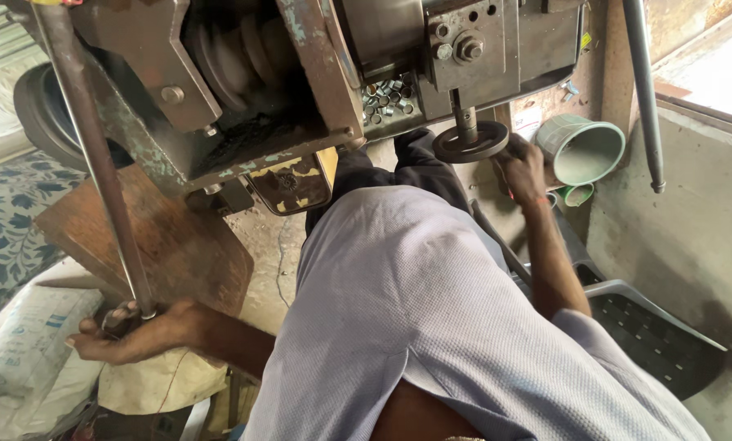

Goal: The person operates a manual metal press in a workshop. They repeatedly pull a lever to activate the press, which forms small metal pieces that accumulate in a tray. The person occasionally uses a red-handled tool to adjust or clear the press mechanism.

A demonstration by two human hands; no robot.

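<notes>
I am working an old, paint-chipped press machine [300, 90] from a seated position. My left hand [137, 331] is closing around the lower end of a long steel lever rod [96, 163], fingers curled about it near its tip, just above a brown wooden board [178, 245]. My right hand [522, 167] is gripping the rim of a small dark handwheel [470, 143] on a vertical spindle beneath the machine head. I am judging this to be the setting step: steadying the lever while adjusting the wheel. The next move is calling for a firm, even pull on the rod and a careful turn of the wheel, with both hands keeping their hold.

A heap of small metal rings [386, 98] is sitting in a recess of the machine, near the spindle. A pale green plastic mug [582, 147] is lying on its side just beyond the right hand. My own grey shirt is hiding the lap and whatever lies beneath the wheel; the rod's top is cut off by the frame edge, and I cannot make out any workpiece.
</notes>
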